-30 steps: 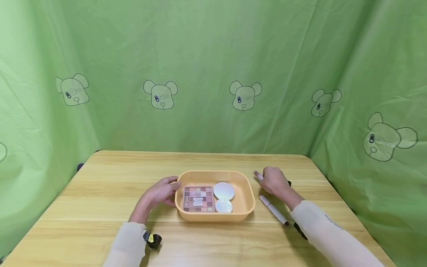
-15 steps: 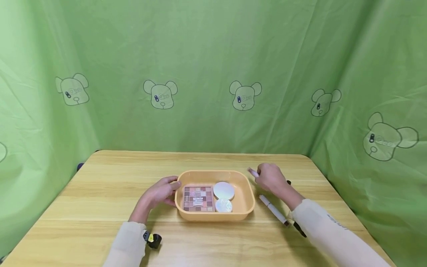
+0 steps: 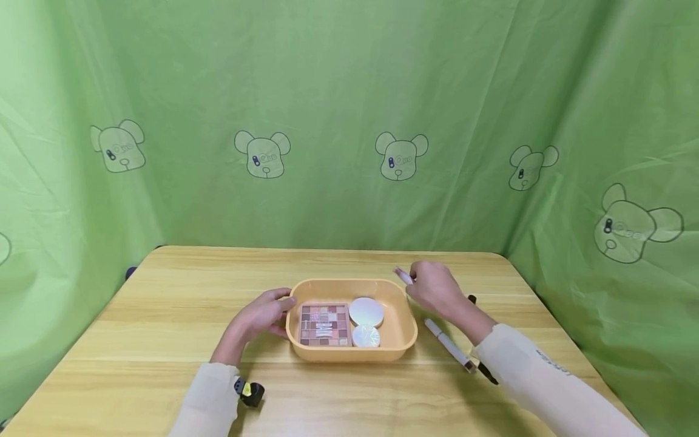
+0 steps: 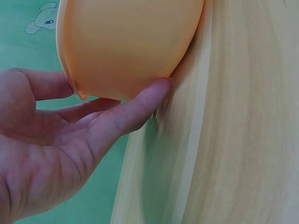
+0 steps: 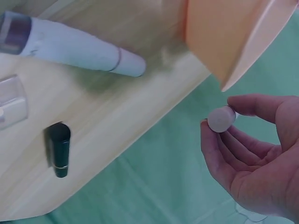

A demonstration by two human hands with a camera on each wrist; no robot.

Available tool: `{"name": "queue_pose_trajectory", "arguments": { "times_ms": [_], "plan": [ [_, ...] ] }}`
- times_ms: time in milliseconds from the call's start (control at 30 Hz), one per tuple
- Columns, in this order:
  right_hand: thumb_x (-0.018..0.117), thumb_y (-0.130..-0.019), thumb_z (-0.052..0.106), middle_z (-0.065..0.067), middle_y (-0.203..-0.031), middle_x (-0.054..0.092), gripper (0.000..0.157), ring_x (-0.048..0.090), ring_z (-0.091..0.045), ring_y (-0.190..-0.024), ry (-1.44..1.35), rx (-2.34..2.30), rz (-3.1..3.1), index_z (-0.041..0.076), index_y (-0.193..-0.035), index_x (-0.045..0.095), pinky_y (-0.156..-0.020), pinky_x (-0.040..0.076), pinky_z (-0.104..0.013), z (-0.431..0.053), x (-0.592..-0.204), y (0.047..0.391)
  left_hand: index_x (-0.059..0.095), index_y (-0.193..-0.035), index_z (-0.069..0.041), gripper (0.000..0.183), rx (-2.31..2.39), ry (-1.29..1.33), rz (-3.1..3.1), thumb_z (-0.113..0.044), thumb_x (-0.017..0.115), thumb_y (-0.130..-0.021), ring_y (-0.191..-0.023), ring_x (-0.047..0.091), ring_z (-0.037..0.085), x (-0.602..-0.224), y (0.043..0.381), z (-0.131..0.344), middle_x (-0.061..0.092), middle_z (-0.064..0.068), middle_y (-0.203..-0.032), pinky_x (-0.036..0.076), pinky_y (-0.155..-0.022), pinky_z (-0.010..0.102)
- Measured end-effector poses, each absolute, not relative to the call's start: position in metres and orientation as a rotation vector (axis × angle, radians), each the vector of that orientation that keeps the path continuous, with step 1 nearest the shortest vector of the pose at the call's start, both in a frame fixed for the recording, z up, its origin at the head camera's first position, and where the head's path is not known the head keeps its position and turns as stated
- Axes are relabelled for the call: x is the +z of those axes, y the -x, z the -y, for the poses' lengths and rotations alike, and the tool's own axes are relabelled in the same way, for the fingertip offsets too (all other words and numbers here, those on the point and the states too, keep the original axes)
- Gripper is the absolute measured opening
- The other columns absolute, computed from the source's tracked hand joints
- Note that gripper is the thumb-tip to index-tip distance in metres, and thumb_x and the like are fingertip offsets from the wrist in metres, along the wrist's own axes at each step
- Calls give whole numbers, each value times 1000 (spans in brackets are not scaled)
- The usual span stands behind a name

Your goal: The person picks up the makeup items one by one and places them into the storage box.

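Observation:
In the head view, my left hand (image 3: 263,314) holds the left end of a yellow-orange plastic basin (image 3: 357,355), thumb over the rim. The left wrist view has the fingers (image 4: 145,100) against the outer wall. Inside lie an eyeshadow palette (image 3: 324,326) and two round white compacts, one larger (image 3: 366,311), one smaller (image 3: 366,336). Just beyond the basin's far right corner, my right hand (image 3: 437,290) pinches a slim white tube (image 3: 403,275) with a brownish-pink end. Its pale round end (image 5: 221,120) faces the right wrist camera, between thumb and fingertips.
Right of the basin, another white tube (image 3: 449,344) with a dark reddish end lies on the wooden table (image 3: 180,315). A small black tube (image 5: 60,149) and a clear-and-white item (image 5: 11,102) are nearby. A green curtain (image 3: 327,73) surrounds the table.
My right hand has moved left and slightly away from me with the slim tube, closer to the basin's far right corner. My left hand and the basin have stayed put.

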State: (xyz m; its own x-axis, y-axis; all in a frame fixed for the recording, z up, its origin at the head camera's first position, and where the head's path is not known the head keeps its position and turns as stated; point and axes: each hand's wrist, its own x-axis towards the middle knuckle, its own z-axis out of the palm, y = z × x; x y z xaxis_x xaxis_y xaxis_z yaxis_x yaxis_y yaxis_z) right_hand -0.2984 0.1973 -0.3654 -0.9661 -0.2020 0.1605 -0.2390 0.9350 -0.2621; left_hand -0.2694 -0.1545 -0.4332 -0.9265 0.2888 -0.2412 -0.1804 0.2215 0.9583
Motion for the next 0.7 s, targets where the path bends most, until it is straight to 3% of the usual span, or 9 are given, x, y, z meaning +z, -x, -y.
{"name": "queue_pose_trajectory", "arguments": {
  "times_ms": [300, 700],
  "plan": [
    [69, -87, 10, -8, -76, 71, 9, 59, -18, -61, -373, 458, 2944, 2, -84, 74, -53, 52, -26, -183, -361, 291, 20, -158, 7, 62, 1753, -100, -2130, -20, 44, -108, -127, 58, 44, -434, 271, 154, 47, 33, -147, 65, -81, 46],
    [69, -82, 7, -3, -66, 62, 8, 55, -17, -60, -449, 434, 3005, 5, -74, 68, -50, 46, -24, -166, -360, 285, 22, -157, 7, 60, 1762, -97, -2130, -20, 43, -108, -124, 60, 43, -434, 271, 154, 51, 32, -144, 65, -80, 46]
  ]
}}
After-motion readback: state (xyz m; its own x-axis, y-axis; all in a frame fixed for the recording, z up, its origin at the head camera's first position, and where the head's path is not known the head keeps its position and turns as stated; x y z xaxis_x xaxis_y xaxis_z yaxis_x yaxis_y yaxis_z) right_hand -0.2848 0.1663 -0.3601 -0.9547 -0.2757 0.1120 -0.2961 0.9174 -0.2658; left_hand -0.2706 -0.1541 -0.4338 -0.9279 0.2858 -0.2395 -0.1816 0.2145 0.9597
